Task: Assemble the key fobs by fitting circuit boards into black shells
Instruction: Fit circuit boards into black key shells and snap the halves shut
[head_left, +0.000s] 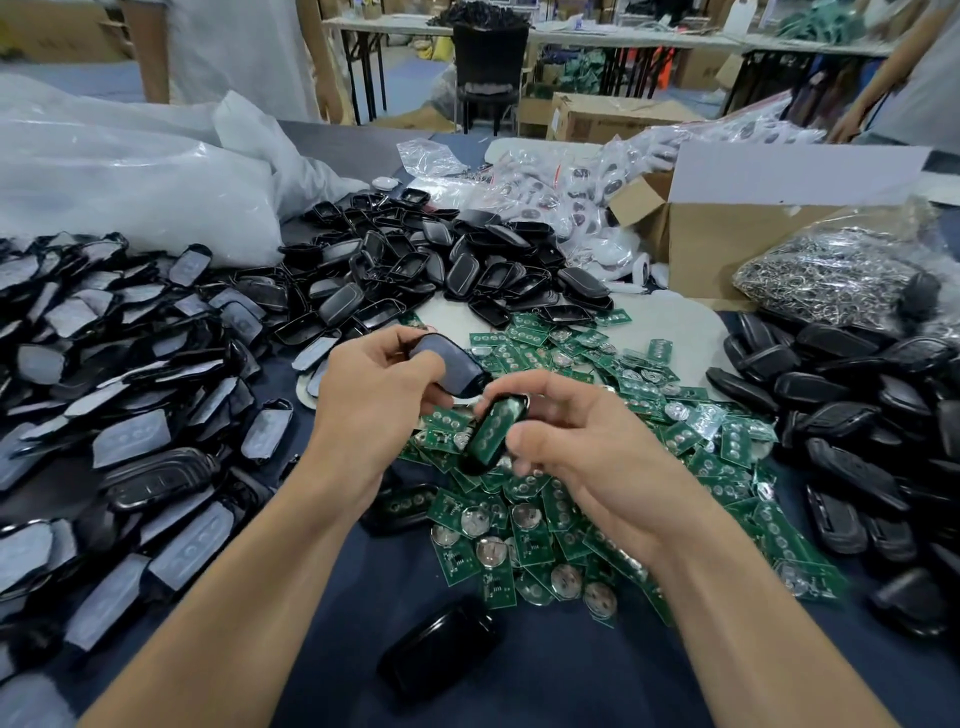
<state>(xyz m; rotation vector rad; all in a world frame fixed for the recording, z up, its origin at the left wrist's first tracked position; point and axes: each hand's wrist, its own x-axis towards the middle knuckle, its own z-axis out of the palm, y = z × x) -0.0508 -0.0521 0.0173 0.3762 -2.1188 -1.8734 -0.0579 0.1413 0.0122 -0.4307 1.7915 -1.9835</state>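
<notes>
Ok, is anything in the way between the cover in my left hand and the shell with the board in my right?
Nothing visible: the cover is held right next to the shell, and its green board lies uncovered.

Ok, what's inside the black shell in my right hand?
A green circuit board sits inside the shell, with its round pads facing up. The right hand grips the shell, and its thumb covers part of one edge. Whatever lies beneath the board is hidden.

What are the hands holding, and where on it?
The left hand pinches a grey-filmed black plastic shell by its left end. The right hand grips another black shell, green circuit board inside, by its right side.
</notes>
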